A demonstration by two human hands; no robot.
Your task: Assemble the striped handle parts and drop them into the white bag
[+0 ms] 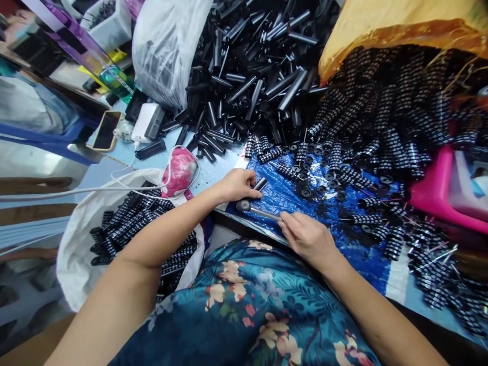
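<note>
My left hand (238,185) is closed, thumb and fingers pinching a short glossy black tube (260,184) just above the front edge of the table. Lower and to the right, my right hand (308,235) grips a grey metal rod (266,214). A round dark piece (243,205) sits at the rod's far end, close below my left fingers; whether it is fixed to the rod I cannot tell. Beneath both hands lies a blue plastic sheet (284,192). Black cylinders with a pale grid pattern (290,172) and small black round caps (306,161) are strewn over it.
Plain black tubes (255,96) form a big heap at the back, beside a white plastic bag (163,51). Patterned cylinders spill from a yellow sack (381,20). A white sack (72,244) of cylinders stands at left. A pink bin (438,198), phone (107,131) and cable (76,195) are around.
</note>
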